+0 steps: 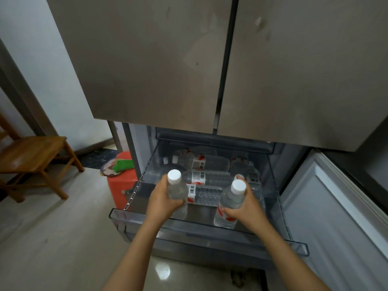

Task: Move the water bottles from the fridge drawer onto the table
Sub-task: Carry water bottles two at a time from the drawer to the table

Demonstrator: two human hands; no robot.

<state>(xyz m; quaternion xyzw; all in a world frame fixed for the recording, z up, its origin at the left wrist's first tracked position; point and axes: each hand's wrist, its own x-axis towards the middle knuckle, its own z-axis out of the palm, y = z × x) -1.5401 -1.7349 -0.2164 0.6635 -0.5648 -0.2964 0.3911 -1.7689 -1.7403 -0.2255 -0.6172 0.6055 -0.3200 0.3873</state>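
Observation:
The clear fridge drawer (210, 224) is pulled out below the closed upper doors. My left hand (162, 199) grips a clear water bottle (176, 186) with a white cap, held upright over the drawer's front left. My right hand (249, 203) grips a second white-capped bottle (232, 201), also upright, over the front right. Several more bottles with red-and-white labels (206, 178) lie on their sides in the drawer behind my hands. No table is in view.
The fridge's grey upper doors (168, 59) hang over the drawer. A lower fridge door (336, 206) stands open at the right. A red stool (121, 185) with a green item sits left of the drawer. A wooden chair (31, 156) stands at far left on the tiled floor.

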